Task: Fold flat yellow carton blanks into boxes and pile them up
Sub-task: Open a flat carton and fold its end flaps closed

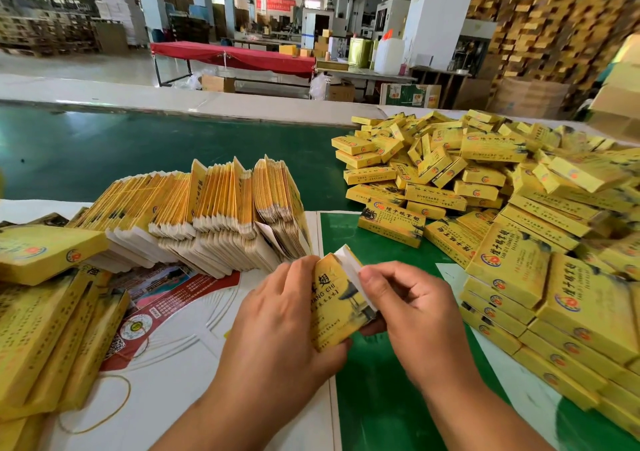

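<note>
Head view is showing both hands holding one carton (337, 303) just above the green worktop (381, 398), near its front edge: the left hand (280, 315) is gripping its left side with fingers curled round it, while the right hand (408, 312) is pinching its white flap (349, 270). Flat blanks (214, 215) are standing in a row to the left, and folded boxes (485, 191) are lying heaped to the right.
</note>
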`<state>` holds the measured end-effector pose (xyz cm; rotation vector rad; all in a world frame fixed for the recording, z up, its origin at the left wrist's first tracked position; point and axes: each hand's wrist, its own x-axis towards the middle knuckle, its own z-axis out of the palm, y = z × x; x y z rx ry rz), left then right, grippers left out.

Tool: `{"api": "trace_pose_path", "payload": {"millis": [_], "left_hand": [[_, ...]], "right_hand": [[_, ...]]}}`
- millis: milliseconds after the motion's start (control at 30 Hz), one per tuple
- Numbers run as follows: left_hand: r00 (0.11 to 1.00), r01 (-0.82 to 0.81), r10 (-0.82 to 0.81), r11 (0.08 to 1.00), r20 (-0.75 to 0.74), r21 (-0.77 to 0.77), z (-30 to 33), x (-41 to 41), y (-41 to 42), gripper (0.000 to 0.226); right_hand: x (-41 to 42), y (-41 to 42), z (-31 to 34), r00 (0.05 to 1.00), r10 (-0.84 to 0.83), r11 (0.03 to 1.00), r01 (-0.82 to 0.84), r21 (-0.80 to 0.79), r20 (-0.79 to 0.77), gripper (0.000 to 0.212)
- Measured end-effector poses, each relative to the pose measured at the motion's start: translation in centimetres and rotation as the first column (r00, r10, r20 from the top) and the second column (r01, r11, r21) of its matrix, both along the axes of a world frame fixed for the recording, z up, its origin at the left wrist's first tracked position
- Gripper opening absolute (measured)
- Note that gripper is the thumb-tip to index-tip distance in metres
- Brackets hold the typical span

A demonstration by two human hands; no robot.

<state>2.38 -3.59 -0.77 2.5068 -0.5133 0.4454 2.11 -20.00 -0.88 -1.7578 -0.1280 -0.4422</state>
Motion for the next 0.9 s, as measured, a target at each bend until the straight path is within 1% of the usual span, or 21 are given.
{"api": "trace_pose_path", "payload": {"millis": [133,200,333,433,467,600,733,900], "left_hand": [[1.000,-0.020,0.020,0.999,0.002,0.038,0.29,-0.28,-0.29,0.077],[0.999,-0.032,0.031,0.997,0.007,0.068,0.25,-0.32,-0.41,0.078],[0.999,-0.048,0.046,0.993,0.013,0.107,0.02,-0.29,-0.60,0.083],[0.999,-0.042,0.042,0.993,0.007,0.106,-0.18,-0.16,-0.64,0.088],[0.999,-0.044,0.044,0.994,0.003,0.096,-0.21,-0.11,-0.58,0.090],[0.998,-0.052,0.053,0.996,-0.013,0.071,-0.20,0.05,-0.31,0.094],[0.999,-0.045,0.043,0.998,0.027,0.047,-0.23,0.12,-0.27,0.090],[0.998,-0.025,0.026,1.000,0.059,-0.018,-0.16,0.01,-0.45,0.084]], "right_hand": [[-0.13,0.03,-0.04,0.999,-0.047,0.998,0.048,-0.031,0.023,0.014],[-0.10,-0.06,0.02,0.996,-0.078,0.994,0.080,-0.076,0.035,0.015],[-0.14,-0.21,0.46,0.992,-0.090,0.971,0.108,-0.215,0.089,0.019],[-0.37,-0.24,0.77,0.983,-0.047,0.919,0.111,-0.378,0.175,0.023],[-0.47,-0.13,0.84,0.981,-0.027,0.908,0.103,-0.406,0.190,0.023],[-0.58,0.10,0.78,0.977,0.034,0.897,0.062,-0.438,0.209,0.028],[-0.55,0.05,0.89,0.962,0.061,0.843,0.094,-0.529,0.267,0.033],[-0.61,0.07,0.64,0.956,0.117,0.865,0.035,-0.500,0.269,0.039]]}}
